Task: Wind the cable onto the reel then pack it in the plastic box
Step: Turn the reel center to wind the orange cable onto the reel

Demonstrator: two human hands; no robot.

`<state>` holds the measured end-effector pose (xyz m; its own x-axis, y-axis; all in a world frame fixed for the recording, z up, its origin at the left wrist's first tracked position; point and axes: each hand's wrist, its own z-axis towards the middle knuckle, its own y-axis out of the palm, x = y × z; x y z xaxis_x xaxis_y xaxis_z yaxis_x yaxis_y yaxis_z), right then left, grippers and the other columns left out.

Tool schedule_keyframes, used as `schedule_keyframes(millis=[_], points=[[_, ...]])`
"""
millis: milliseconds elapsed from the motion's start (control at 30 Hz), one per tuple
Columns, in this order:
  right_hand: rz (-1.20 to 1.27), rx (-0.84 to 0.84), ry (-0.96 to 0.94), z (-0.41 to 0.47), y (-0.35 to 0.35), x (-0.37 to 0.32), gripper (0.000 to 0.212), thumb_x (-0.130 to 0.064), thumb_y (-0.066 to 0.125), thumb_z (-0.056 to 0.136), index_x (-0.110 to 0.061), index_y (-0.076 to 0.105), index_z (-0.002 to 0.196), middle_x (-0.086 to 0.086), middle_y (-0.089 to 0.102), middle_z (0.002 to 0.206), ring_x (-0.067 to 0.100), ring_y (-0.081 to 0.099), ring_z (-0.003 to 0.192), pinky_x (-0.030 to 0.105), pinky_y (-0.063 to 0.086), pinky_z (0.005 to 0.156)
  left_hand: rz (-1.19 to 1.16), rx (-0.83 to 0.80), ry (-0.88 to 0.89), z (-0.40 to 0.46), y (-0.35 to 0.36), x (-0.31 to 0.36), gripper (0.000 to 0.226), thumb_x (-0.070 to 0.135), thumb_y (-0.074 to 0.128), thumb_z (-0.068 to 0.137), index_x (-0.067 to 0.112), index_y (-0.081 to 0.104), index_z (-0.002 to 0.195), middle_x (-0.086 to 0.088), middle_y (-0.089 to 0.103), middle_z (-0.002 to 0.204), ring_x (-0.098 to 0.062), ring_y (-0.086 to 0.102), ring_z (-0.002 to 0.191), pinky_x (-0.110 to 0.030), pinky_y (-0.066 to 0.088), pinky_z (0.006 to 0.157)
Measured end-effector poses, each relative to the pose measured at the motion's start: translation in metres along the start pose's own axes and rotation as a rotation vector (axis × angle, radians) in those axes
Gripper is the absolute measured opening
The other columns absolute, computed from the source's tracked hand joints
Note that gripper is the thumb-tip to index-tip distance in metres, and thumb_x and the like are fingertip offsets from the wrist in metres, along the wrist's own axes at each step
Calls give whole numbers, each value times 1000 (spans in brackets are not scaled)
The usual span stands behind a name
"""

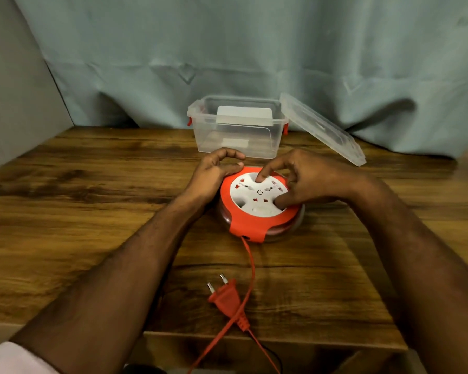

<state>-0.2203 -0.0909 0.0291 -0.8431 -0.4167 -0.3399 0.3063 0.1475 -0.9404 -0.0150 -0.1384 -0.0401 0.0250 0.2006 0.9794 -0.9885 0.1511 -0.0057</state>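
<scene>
An orange reel with a white socket face lies flat at the middle of the wooden table. My left hand grips its left rim, thumb on the orange edge. My right hand has a fingertip and the thumb pressed into two recesses of the white disc. The orange cable runs out of the reel's near side, towards me and over the table's front edge. Its two-pin plug lies on the table under the cable. The clear plastic box stands open behind the reel.
The box's clear lid leans against its right side. A grey-blue cloth hangs behind the table. A wall closes the left side. The cable drops past the table's front edge.
</scene>
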Motion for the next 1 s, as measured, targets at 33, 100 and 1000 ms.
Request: schedule_keyframes(millis=[33,100,1000], points=[[-8,20,13,1,2,1,52,-31,90,72,-40,71,119,-26,65,103,-5,58,77,15,39,59,-1,4,1,1,0,0,22,-3,60,90,3,65,110,-4,69,78,-11,66,59,-20,51,54],[-16,55,35,4,5,1,53,-40,91,65,-38,73,115,-14,67,113,1,61,87,26,50,69,1,15,-1,1,-1,-1,22,-3,60,89,4,65,109,-4,70,79,-11,66,61,-21,52,55],[-20,165,7,6,8,-6,26,-47,80,81,-25,75,68,-5,68,57,12,62,54,34,44,53,26,0,5,2,-1,-1,17,-3,57,91,4,67,103,-4,68,82,-9,63,65,-19,52,61]])
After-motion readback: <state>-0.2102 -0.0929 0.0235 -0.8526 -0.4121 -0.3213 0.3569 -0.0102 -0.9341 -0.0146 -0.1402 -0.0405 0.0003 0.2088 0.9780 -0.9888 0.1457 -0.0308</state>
